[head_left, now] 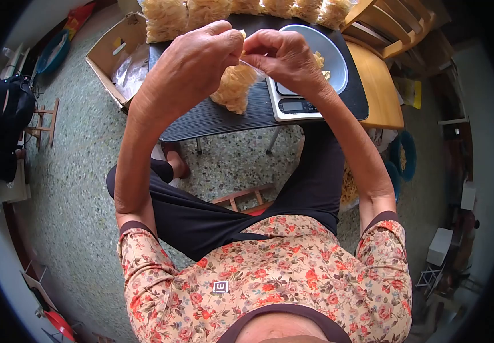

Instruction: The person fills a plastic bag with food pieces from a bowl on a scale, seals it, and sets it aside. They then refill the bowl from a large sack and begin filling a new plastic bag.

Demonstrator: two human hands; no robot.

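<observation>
Two bare hands meet at the upper centre of my feed, working on a clear bag (235, 90) of pale yellow pieces just below them, over the dark table (198, 121). I see the left hand (210, 54) curled closed at the bag's top, its fingertips hidden from me. The right hand (286, 62) pinches the plastic edge between thumb and finger. Right of centre, a scale (276, 104) bears a bowl (337, 66) with some pieces. Filled bags (165, 20) line the top edge.
</observation>
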